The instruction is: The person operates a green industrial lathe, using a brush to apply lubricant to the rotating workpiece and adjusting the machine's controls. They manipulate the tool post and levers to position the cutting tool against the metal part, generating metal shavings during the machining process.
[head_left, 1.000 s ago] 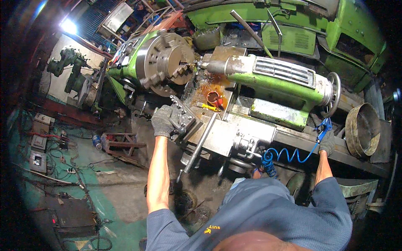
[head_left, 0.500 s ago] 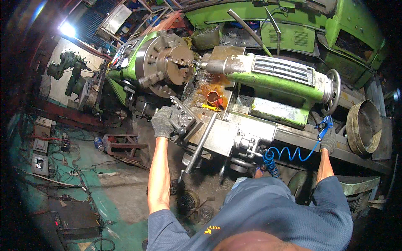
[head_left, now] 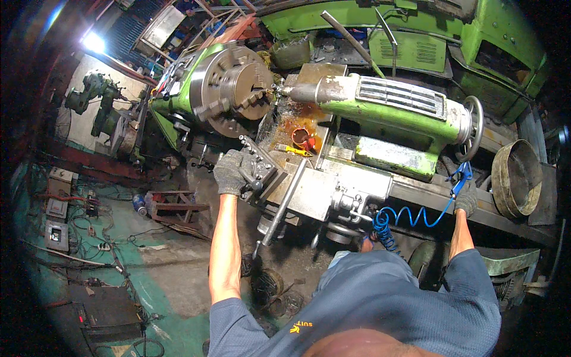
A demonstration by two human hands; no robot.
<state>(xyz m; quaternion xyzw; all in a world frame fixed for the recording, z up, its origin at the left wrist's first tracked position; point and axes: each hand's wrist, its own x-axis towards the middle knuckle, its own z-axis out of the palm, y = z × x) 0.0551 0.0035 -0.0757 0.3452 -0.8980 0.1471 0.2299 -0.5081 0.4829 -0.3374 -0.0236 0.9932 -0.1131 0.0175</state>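
My left hand [head_left: 230,172], in a grey work glove, is closed over the near left side of the lathe's tool post [head_left: 262,166], with its fingertips partly hidden. Down at the right, my gloved right hand [head_left: 466,200] grips a blue air blow gun [head_left: 460,177], held just below the tailstock handwheel [head_left: 473,130]. From the gun a coiled blue air hose [head_left: 410,219] runs left toward the carriage. Ahead of my left hand is the big steel lathe chuck [head_left: 232,92], its jaws smeared by motion. The green tailstock [head_left: 386,104] points its tip at the chuck face.
A red pot [head_left: 303,138] and a yellow-handled brush [head_left: 294,150] lie on the rusty, wet cross slide. A long carriage lever [head_left: 285,208] slants toward me. At the right stands a round metal ring [head_left: 516,179]. Cables and boxes [head_left: 57,235] litter the left floor.
The chuck's jaws and rim features show at different angles, so it is turning. Both hands keep nearly the same places, the blow gun still in the right.
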